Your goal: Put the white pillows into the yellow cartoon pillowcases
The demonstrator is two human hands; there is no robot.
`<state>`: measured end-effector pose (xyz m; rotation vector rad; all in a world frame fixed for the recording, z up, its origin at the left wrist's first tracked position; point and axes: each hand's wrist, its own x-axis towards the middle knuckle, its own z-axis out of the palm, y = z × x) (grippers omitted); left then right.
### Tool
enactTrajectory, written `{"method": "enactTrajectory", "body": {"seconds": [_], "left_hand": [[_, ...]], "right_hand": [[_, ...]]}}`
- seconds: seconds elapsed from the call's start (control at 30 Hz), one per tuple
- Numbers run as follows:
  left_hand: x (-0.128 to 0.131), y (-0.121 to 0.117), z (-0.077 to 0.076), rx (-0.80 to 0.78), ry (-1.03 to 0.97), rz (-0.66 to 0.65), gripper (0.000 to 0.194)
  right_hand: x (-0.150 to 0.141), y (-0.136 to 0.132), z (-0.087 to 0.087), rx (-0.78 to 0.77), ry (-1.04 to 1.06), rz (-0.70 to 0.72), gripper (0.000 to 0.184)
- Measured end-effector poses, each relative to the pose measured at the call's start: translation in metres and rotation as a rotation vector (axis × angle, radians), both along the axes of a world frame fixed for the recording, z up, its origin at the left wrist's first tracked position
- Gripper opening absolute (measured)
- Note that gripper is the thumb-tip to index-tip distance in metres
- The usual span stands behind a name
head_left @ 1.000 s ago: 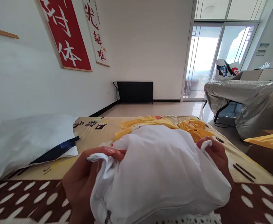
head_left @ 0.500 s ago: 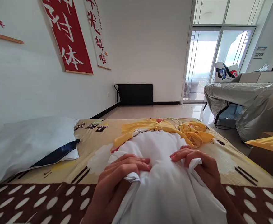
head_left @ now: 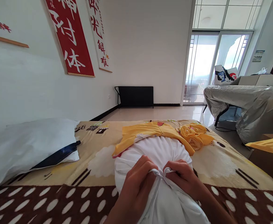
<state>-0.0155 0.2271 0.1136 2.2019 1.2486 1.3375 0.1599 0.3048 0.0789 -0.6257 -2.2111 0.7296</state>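
A plump white pillow (head_left: 159, 144) lies in front of me on the bed, its cloth bunched into creases toward the middle. My left hand (head_left: 141, 174) is closed on one folded edge of the white cloth. Opposite it, my right hand (head_left: 180, 175) pinches another edge, and the two fists nearly meet over the pillow. Thumbs are partly hidden under the folds. Against the pillow's far side lies a yellow printed cloth (head_left: 148, 129), partly covered by it. Beside that sits a crumpled yellow cloth bundle (head_left: 194, 135).
Another white pillow (head_left: 34, 143) with a dark blue strip (head_left: 57, 155) rests at the left. Beneath everything is a patterned blanket (head_left: 96, 174). To the right stand a plastic-covered table (head_left: 239, 96) and a box (head_left: 264, 163) with yellow cloth (head_left: 267, 145) over it.
Both hands have come together over the middle of the white pillow, drawing its cloth edges inward. Their fingers, stretched out before, are now curled tight. The view has tilted slightly upward.
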Motion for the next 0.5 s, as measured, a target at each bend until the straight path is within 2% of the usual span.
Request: {"method": "enactTrajectory", "body": {"seconds": [0.07,0.13,0.2,0.23,0.37,0.5], "left_hand": [[0.001,-0.003,-0.01,-0.024,-0.061,0.072,0.024],[0.003,-0.006,-0.022,-0.045,-0.132,0.199,0.02],[0.005,-0.008,-0.032,-0.053,-0.189,0.301,0.026],[0.005,-0.007,-0.034,-0.064,-0.18,0.309,0.029],[0.007,-0.002,-0.025,-0.112,0.067,0.181,0.04],[0.01,0.003,-0.014,-0.18,0.248,0.247,0.039]], "right_hand": [[0.0,0.0,0.0,-0.004,0.0,0.023,0.034],[-0.002,-0.002,0.0,-0.003,0.006,0.05,0.032],[-0.003,-0.004,-0.001,0.0,0.019,0.063,0.031],[-0.004,-0.006,-0.001,0.003,0.026,0.064,0.031],[-0.006,-0.008,-0.002,0.024,0.031,0.063,0.027],[-0.006,-0.007,-0.004,0.062,0.053,0.116,0.026]]}}
